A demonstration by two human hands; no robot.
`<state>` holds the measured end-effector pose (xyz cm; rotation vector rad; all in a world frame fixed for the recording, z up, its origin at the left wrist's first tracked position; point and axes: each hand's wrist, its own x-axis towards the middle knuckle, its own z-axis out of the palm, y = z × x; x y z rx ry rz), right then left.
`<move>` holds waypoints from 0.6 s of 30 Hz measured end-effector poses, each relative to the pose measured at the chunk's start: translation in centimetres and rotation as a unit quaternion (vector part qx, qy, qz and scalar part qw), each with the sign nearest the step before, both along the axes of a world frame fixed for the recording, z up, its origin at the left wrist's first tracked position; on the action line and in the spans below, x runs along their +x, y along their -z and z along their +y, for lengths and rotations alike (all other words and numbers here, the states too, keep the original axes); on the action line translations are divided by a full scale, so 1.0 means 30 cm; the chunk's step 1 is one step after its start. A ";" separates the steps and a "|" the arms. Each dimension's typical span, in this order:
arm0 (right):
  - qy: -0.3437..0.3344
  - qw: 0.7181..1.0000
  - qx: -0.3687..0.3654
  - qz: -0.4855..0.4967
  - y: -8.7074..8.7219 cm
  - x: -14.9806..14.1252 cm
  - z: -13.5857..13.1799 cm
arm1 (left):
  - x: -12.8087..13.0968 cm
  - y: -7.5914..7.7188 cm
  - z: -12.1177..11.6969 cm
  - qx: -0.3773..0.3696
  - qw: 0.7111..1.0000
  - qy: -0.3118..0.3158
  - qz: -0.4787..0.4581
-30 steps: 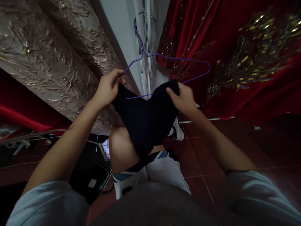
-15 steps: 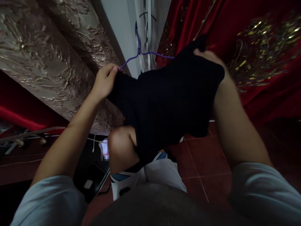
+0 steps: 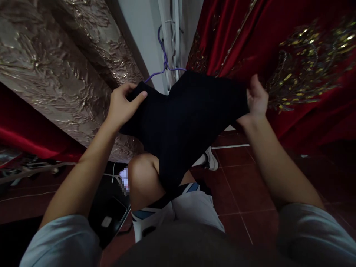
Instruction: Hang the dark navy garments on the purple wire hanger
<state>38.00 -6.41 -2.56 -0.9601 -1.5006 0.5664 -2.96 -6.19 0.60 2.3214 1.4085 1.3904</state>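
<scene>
A dark navy T-shirt is spread over a purple clothes hanger, whose hook and upper arms show above the neckline. The hanger's hook hangs on a pale metal rack. My left hand grips the shirt at its left shoulder, thumb on top of the cloth and the other fingers partly hidden. At the opposite side, my right hand touches the sleeve edge with its palm turned inward and fingers apart. Most of the hanger's right arm is hidden under the cloth.
Shiny embossed fabric hangs at left, and a red curtain with gold sequins at right. Low at left, a black surface bears a phone, a small white case and a cable. Red tiles cover the floor.
My right hand has moved down and let go of the bunched cloth at the right shoulder, which now lies flatter. My left thumb has shifted onto the shirt, away from the hanger's arm.
</scene>
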 end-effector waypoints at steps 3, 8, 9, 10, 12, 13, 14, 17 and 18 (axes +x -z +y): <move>-0.015 0.999 0.029 0.019 -0.105 -0.027 0.006 | 0.040 -0.016 0.058 0.009 1.000 -0.013 -0.007; -0.073 0.997 0.008 0.007 -0.176 -0.196 -0.106 | 0.026 -0.025 0.131 0.019 1.000 -0.020 -0.015; -0.123 0.992 -0.011 -0.020 -0.156 -0.221 -0.138 | 0.017 -0.022 0.120 0.017 1.000 -0.012 -0.015; -0.183 0.981 -0.033 -0.057 -0.126 -0.241 -0.165 | 0.010 -0.019 0.098 0.013 1.000 0.001 -0.016; -0.272 0.950 -0.055 -0.143 -0.044 -0.265 -0.198 | 0.009 -0.017 0.031 0.001 0.999 0.037 -0.018; -0.280 0.941 -0.046 -0.185 0.002 -0.274 -0.200 | 0.016 -0.020 -0.009 -0.009 0.998 0.062 -0.014; -0.262 0.939 -0.025 -0.222 0.047 -0.284 -0.193 | 0.029 -0.026 -0.050 -0.022 0.996 0.092 -0.005; -0.137 0.946 0.060 -0.287 0.158 -0.335 -0.138 | 0.096 -0.059 -0.158 -0.053 0.980 0.194 0.016; -0.099 0.946 0.079 -0.299 0.184 -0.361 -0.117 | 0.127 -0.072 -0.186 -0.062 0.973 0.223 0.014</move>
